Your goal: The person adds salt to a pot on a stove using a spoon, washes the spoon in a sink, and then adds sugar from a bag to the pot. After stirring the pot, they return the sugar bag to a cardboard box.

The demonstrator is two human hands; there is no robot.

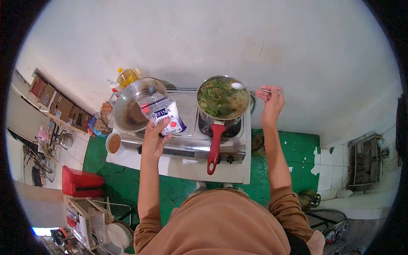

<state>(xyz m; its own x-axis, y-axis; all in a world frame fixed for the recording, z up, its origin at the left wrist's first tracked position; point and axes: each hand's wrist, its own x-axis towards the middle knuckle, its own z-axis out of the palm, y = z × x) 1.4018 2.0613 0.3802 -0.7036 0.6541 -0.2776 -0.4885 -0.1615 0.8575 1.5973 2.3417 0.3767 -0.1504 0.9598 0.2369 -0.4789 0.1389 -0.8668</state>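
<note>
My left hand (156,138) is closed around the lower part of a bag of salt (163,114), holding it over the stove's left side, in front of the wok. Pinched in my right hand (272,102) is a spoon (251,90); its bowl carries white salt (237,85) above the right part of the saucepan. Inside the saucepan (222,120) are green leaves in broth (219,97). Its red handle (216,148) points toward me, and neither hand touches it. The wok (123,108), brown inside, is partly hidden by the bag.
The gas stove (187,146) stands on a white table (231,172) against the wall. Left of it are a bowl of brownish food (114,143), eggs (106,107) and an oil bottle (127,78). A red bin (81,182) sits on the floor at left.
</note>
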